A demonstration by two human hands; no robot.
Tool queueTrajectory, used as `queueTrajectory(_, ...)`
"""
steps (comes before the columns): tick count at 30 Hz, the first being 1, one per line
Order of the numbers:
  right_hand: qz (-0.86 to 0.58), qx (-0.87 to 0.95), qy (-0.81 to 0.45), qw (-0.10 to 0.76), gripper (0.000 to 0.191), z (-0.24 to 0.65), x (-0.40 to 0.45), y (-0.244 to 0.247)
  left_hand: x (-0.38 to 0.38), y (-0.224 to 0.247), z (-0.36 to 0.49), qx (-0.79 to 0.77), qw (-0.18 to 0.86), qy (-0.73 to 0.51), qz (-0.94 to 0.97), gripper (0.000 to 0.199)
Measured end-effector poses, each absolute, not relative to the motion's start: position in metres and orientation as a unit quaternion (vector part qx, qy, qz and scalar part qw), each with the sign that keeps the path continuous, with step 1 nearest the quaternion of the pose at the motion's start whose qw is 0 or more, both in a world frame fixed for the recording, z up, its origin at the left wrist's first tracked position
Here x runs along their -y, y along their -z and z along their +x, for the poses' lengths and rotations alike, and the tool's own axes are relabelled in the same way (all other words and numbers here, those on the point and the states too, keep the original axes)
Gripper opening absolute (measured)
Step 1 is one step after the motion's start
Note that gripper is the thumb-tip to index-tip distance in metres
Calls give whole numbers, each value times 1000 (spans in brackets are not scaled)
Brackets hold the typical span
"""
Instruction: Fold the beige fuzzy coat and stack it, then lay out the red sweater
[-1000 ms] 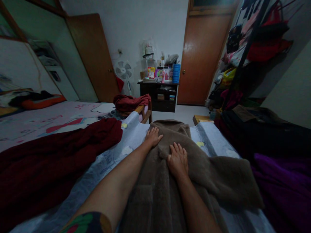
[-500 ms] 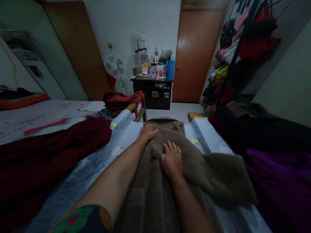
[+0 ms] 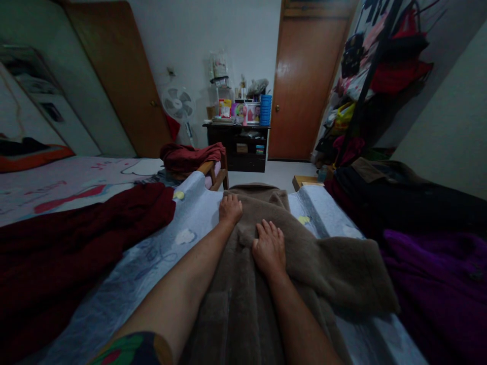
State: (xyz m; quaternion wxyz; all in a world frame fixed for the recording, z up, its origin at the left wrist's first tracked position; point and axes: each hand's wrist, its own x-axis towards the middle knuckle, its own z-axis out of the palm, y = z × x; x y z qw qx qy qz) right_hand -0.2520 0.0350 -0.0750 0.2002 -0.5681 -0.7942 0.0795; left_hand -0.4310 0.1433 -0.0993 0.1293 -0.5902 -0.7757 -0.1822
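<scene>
A brown fleecy coat lies on the pale blue patterned bedding, one sleeve stretched out to the right. Near the coat's upper left edge, my left hand has its fingers curled down on the fabric. My right hand rests on the middle of the coat, palm down, with its fingers slightly apart and nothing held.
Dark red clothing lies at the left, purple clothing and a dark folded pile at the right. Beyond the bed's end are a wooden rail, a fan and a black cabinet.
The fingers of my left hand, spread before, have curled in on the coat's edge. My right hand has stayed in place. The view has shifted slightly.
</scene>
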Motion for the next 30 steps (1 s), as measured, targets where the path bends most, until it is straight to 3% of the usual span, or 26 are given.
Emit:
queueTrajectory(6,-568,794,-76,203,52,-252,-35,76,-151,103,-435,768,80,157,-616,38)
queueTrajectory(13,-569,796,-73,193,52,-252,-37,76,-152,104,-436,775,51,130,-616,55)
queueTrajectory(21,-572,790,-74,210,50,-252,-38,79,-133,97,-427,766,117,179,-606,36)
queueTrajectory(30,-574,788,-61,215,49,-253,-35,77,-111,102,-424,756,33,114,-643,48)
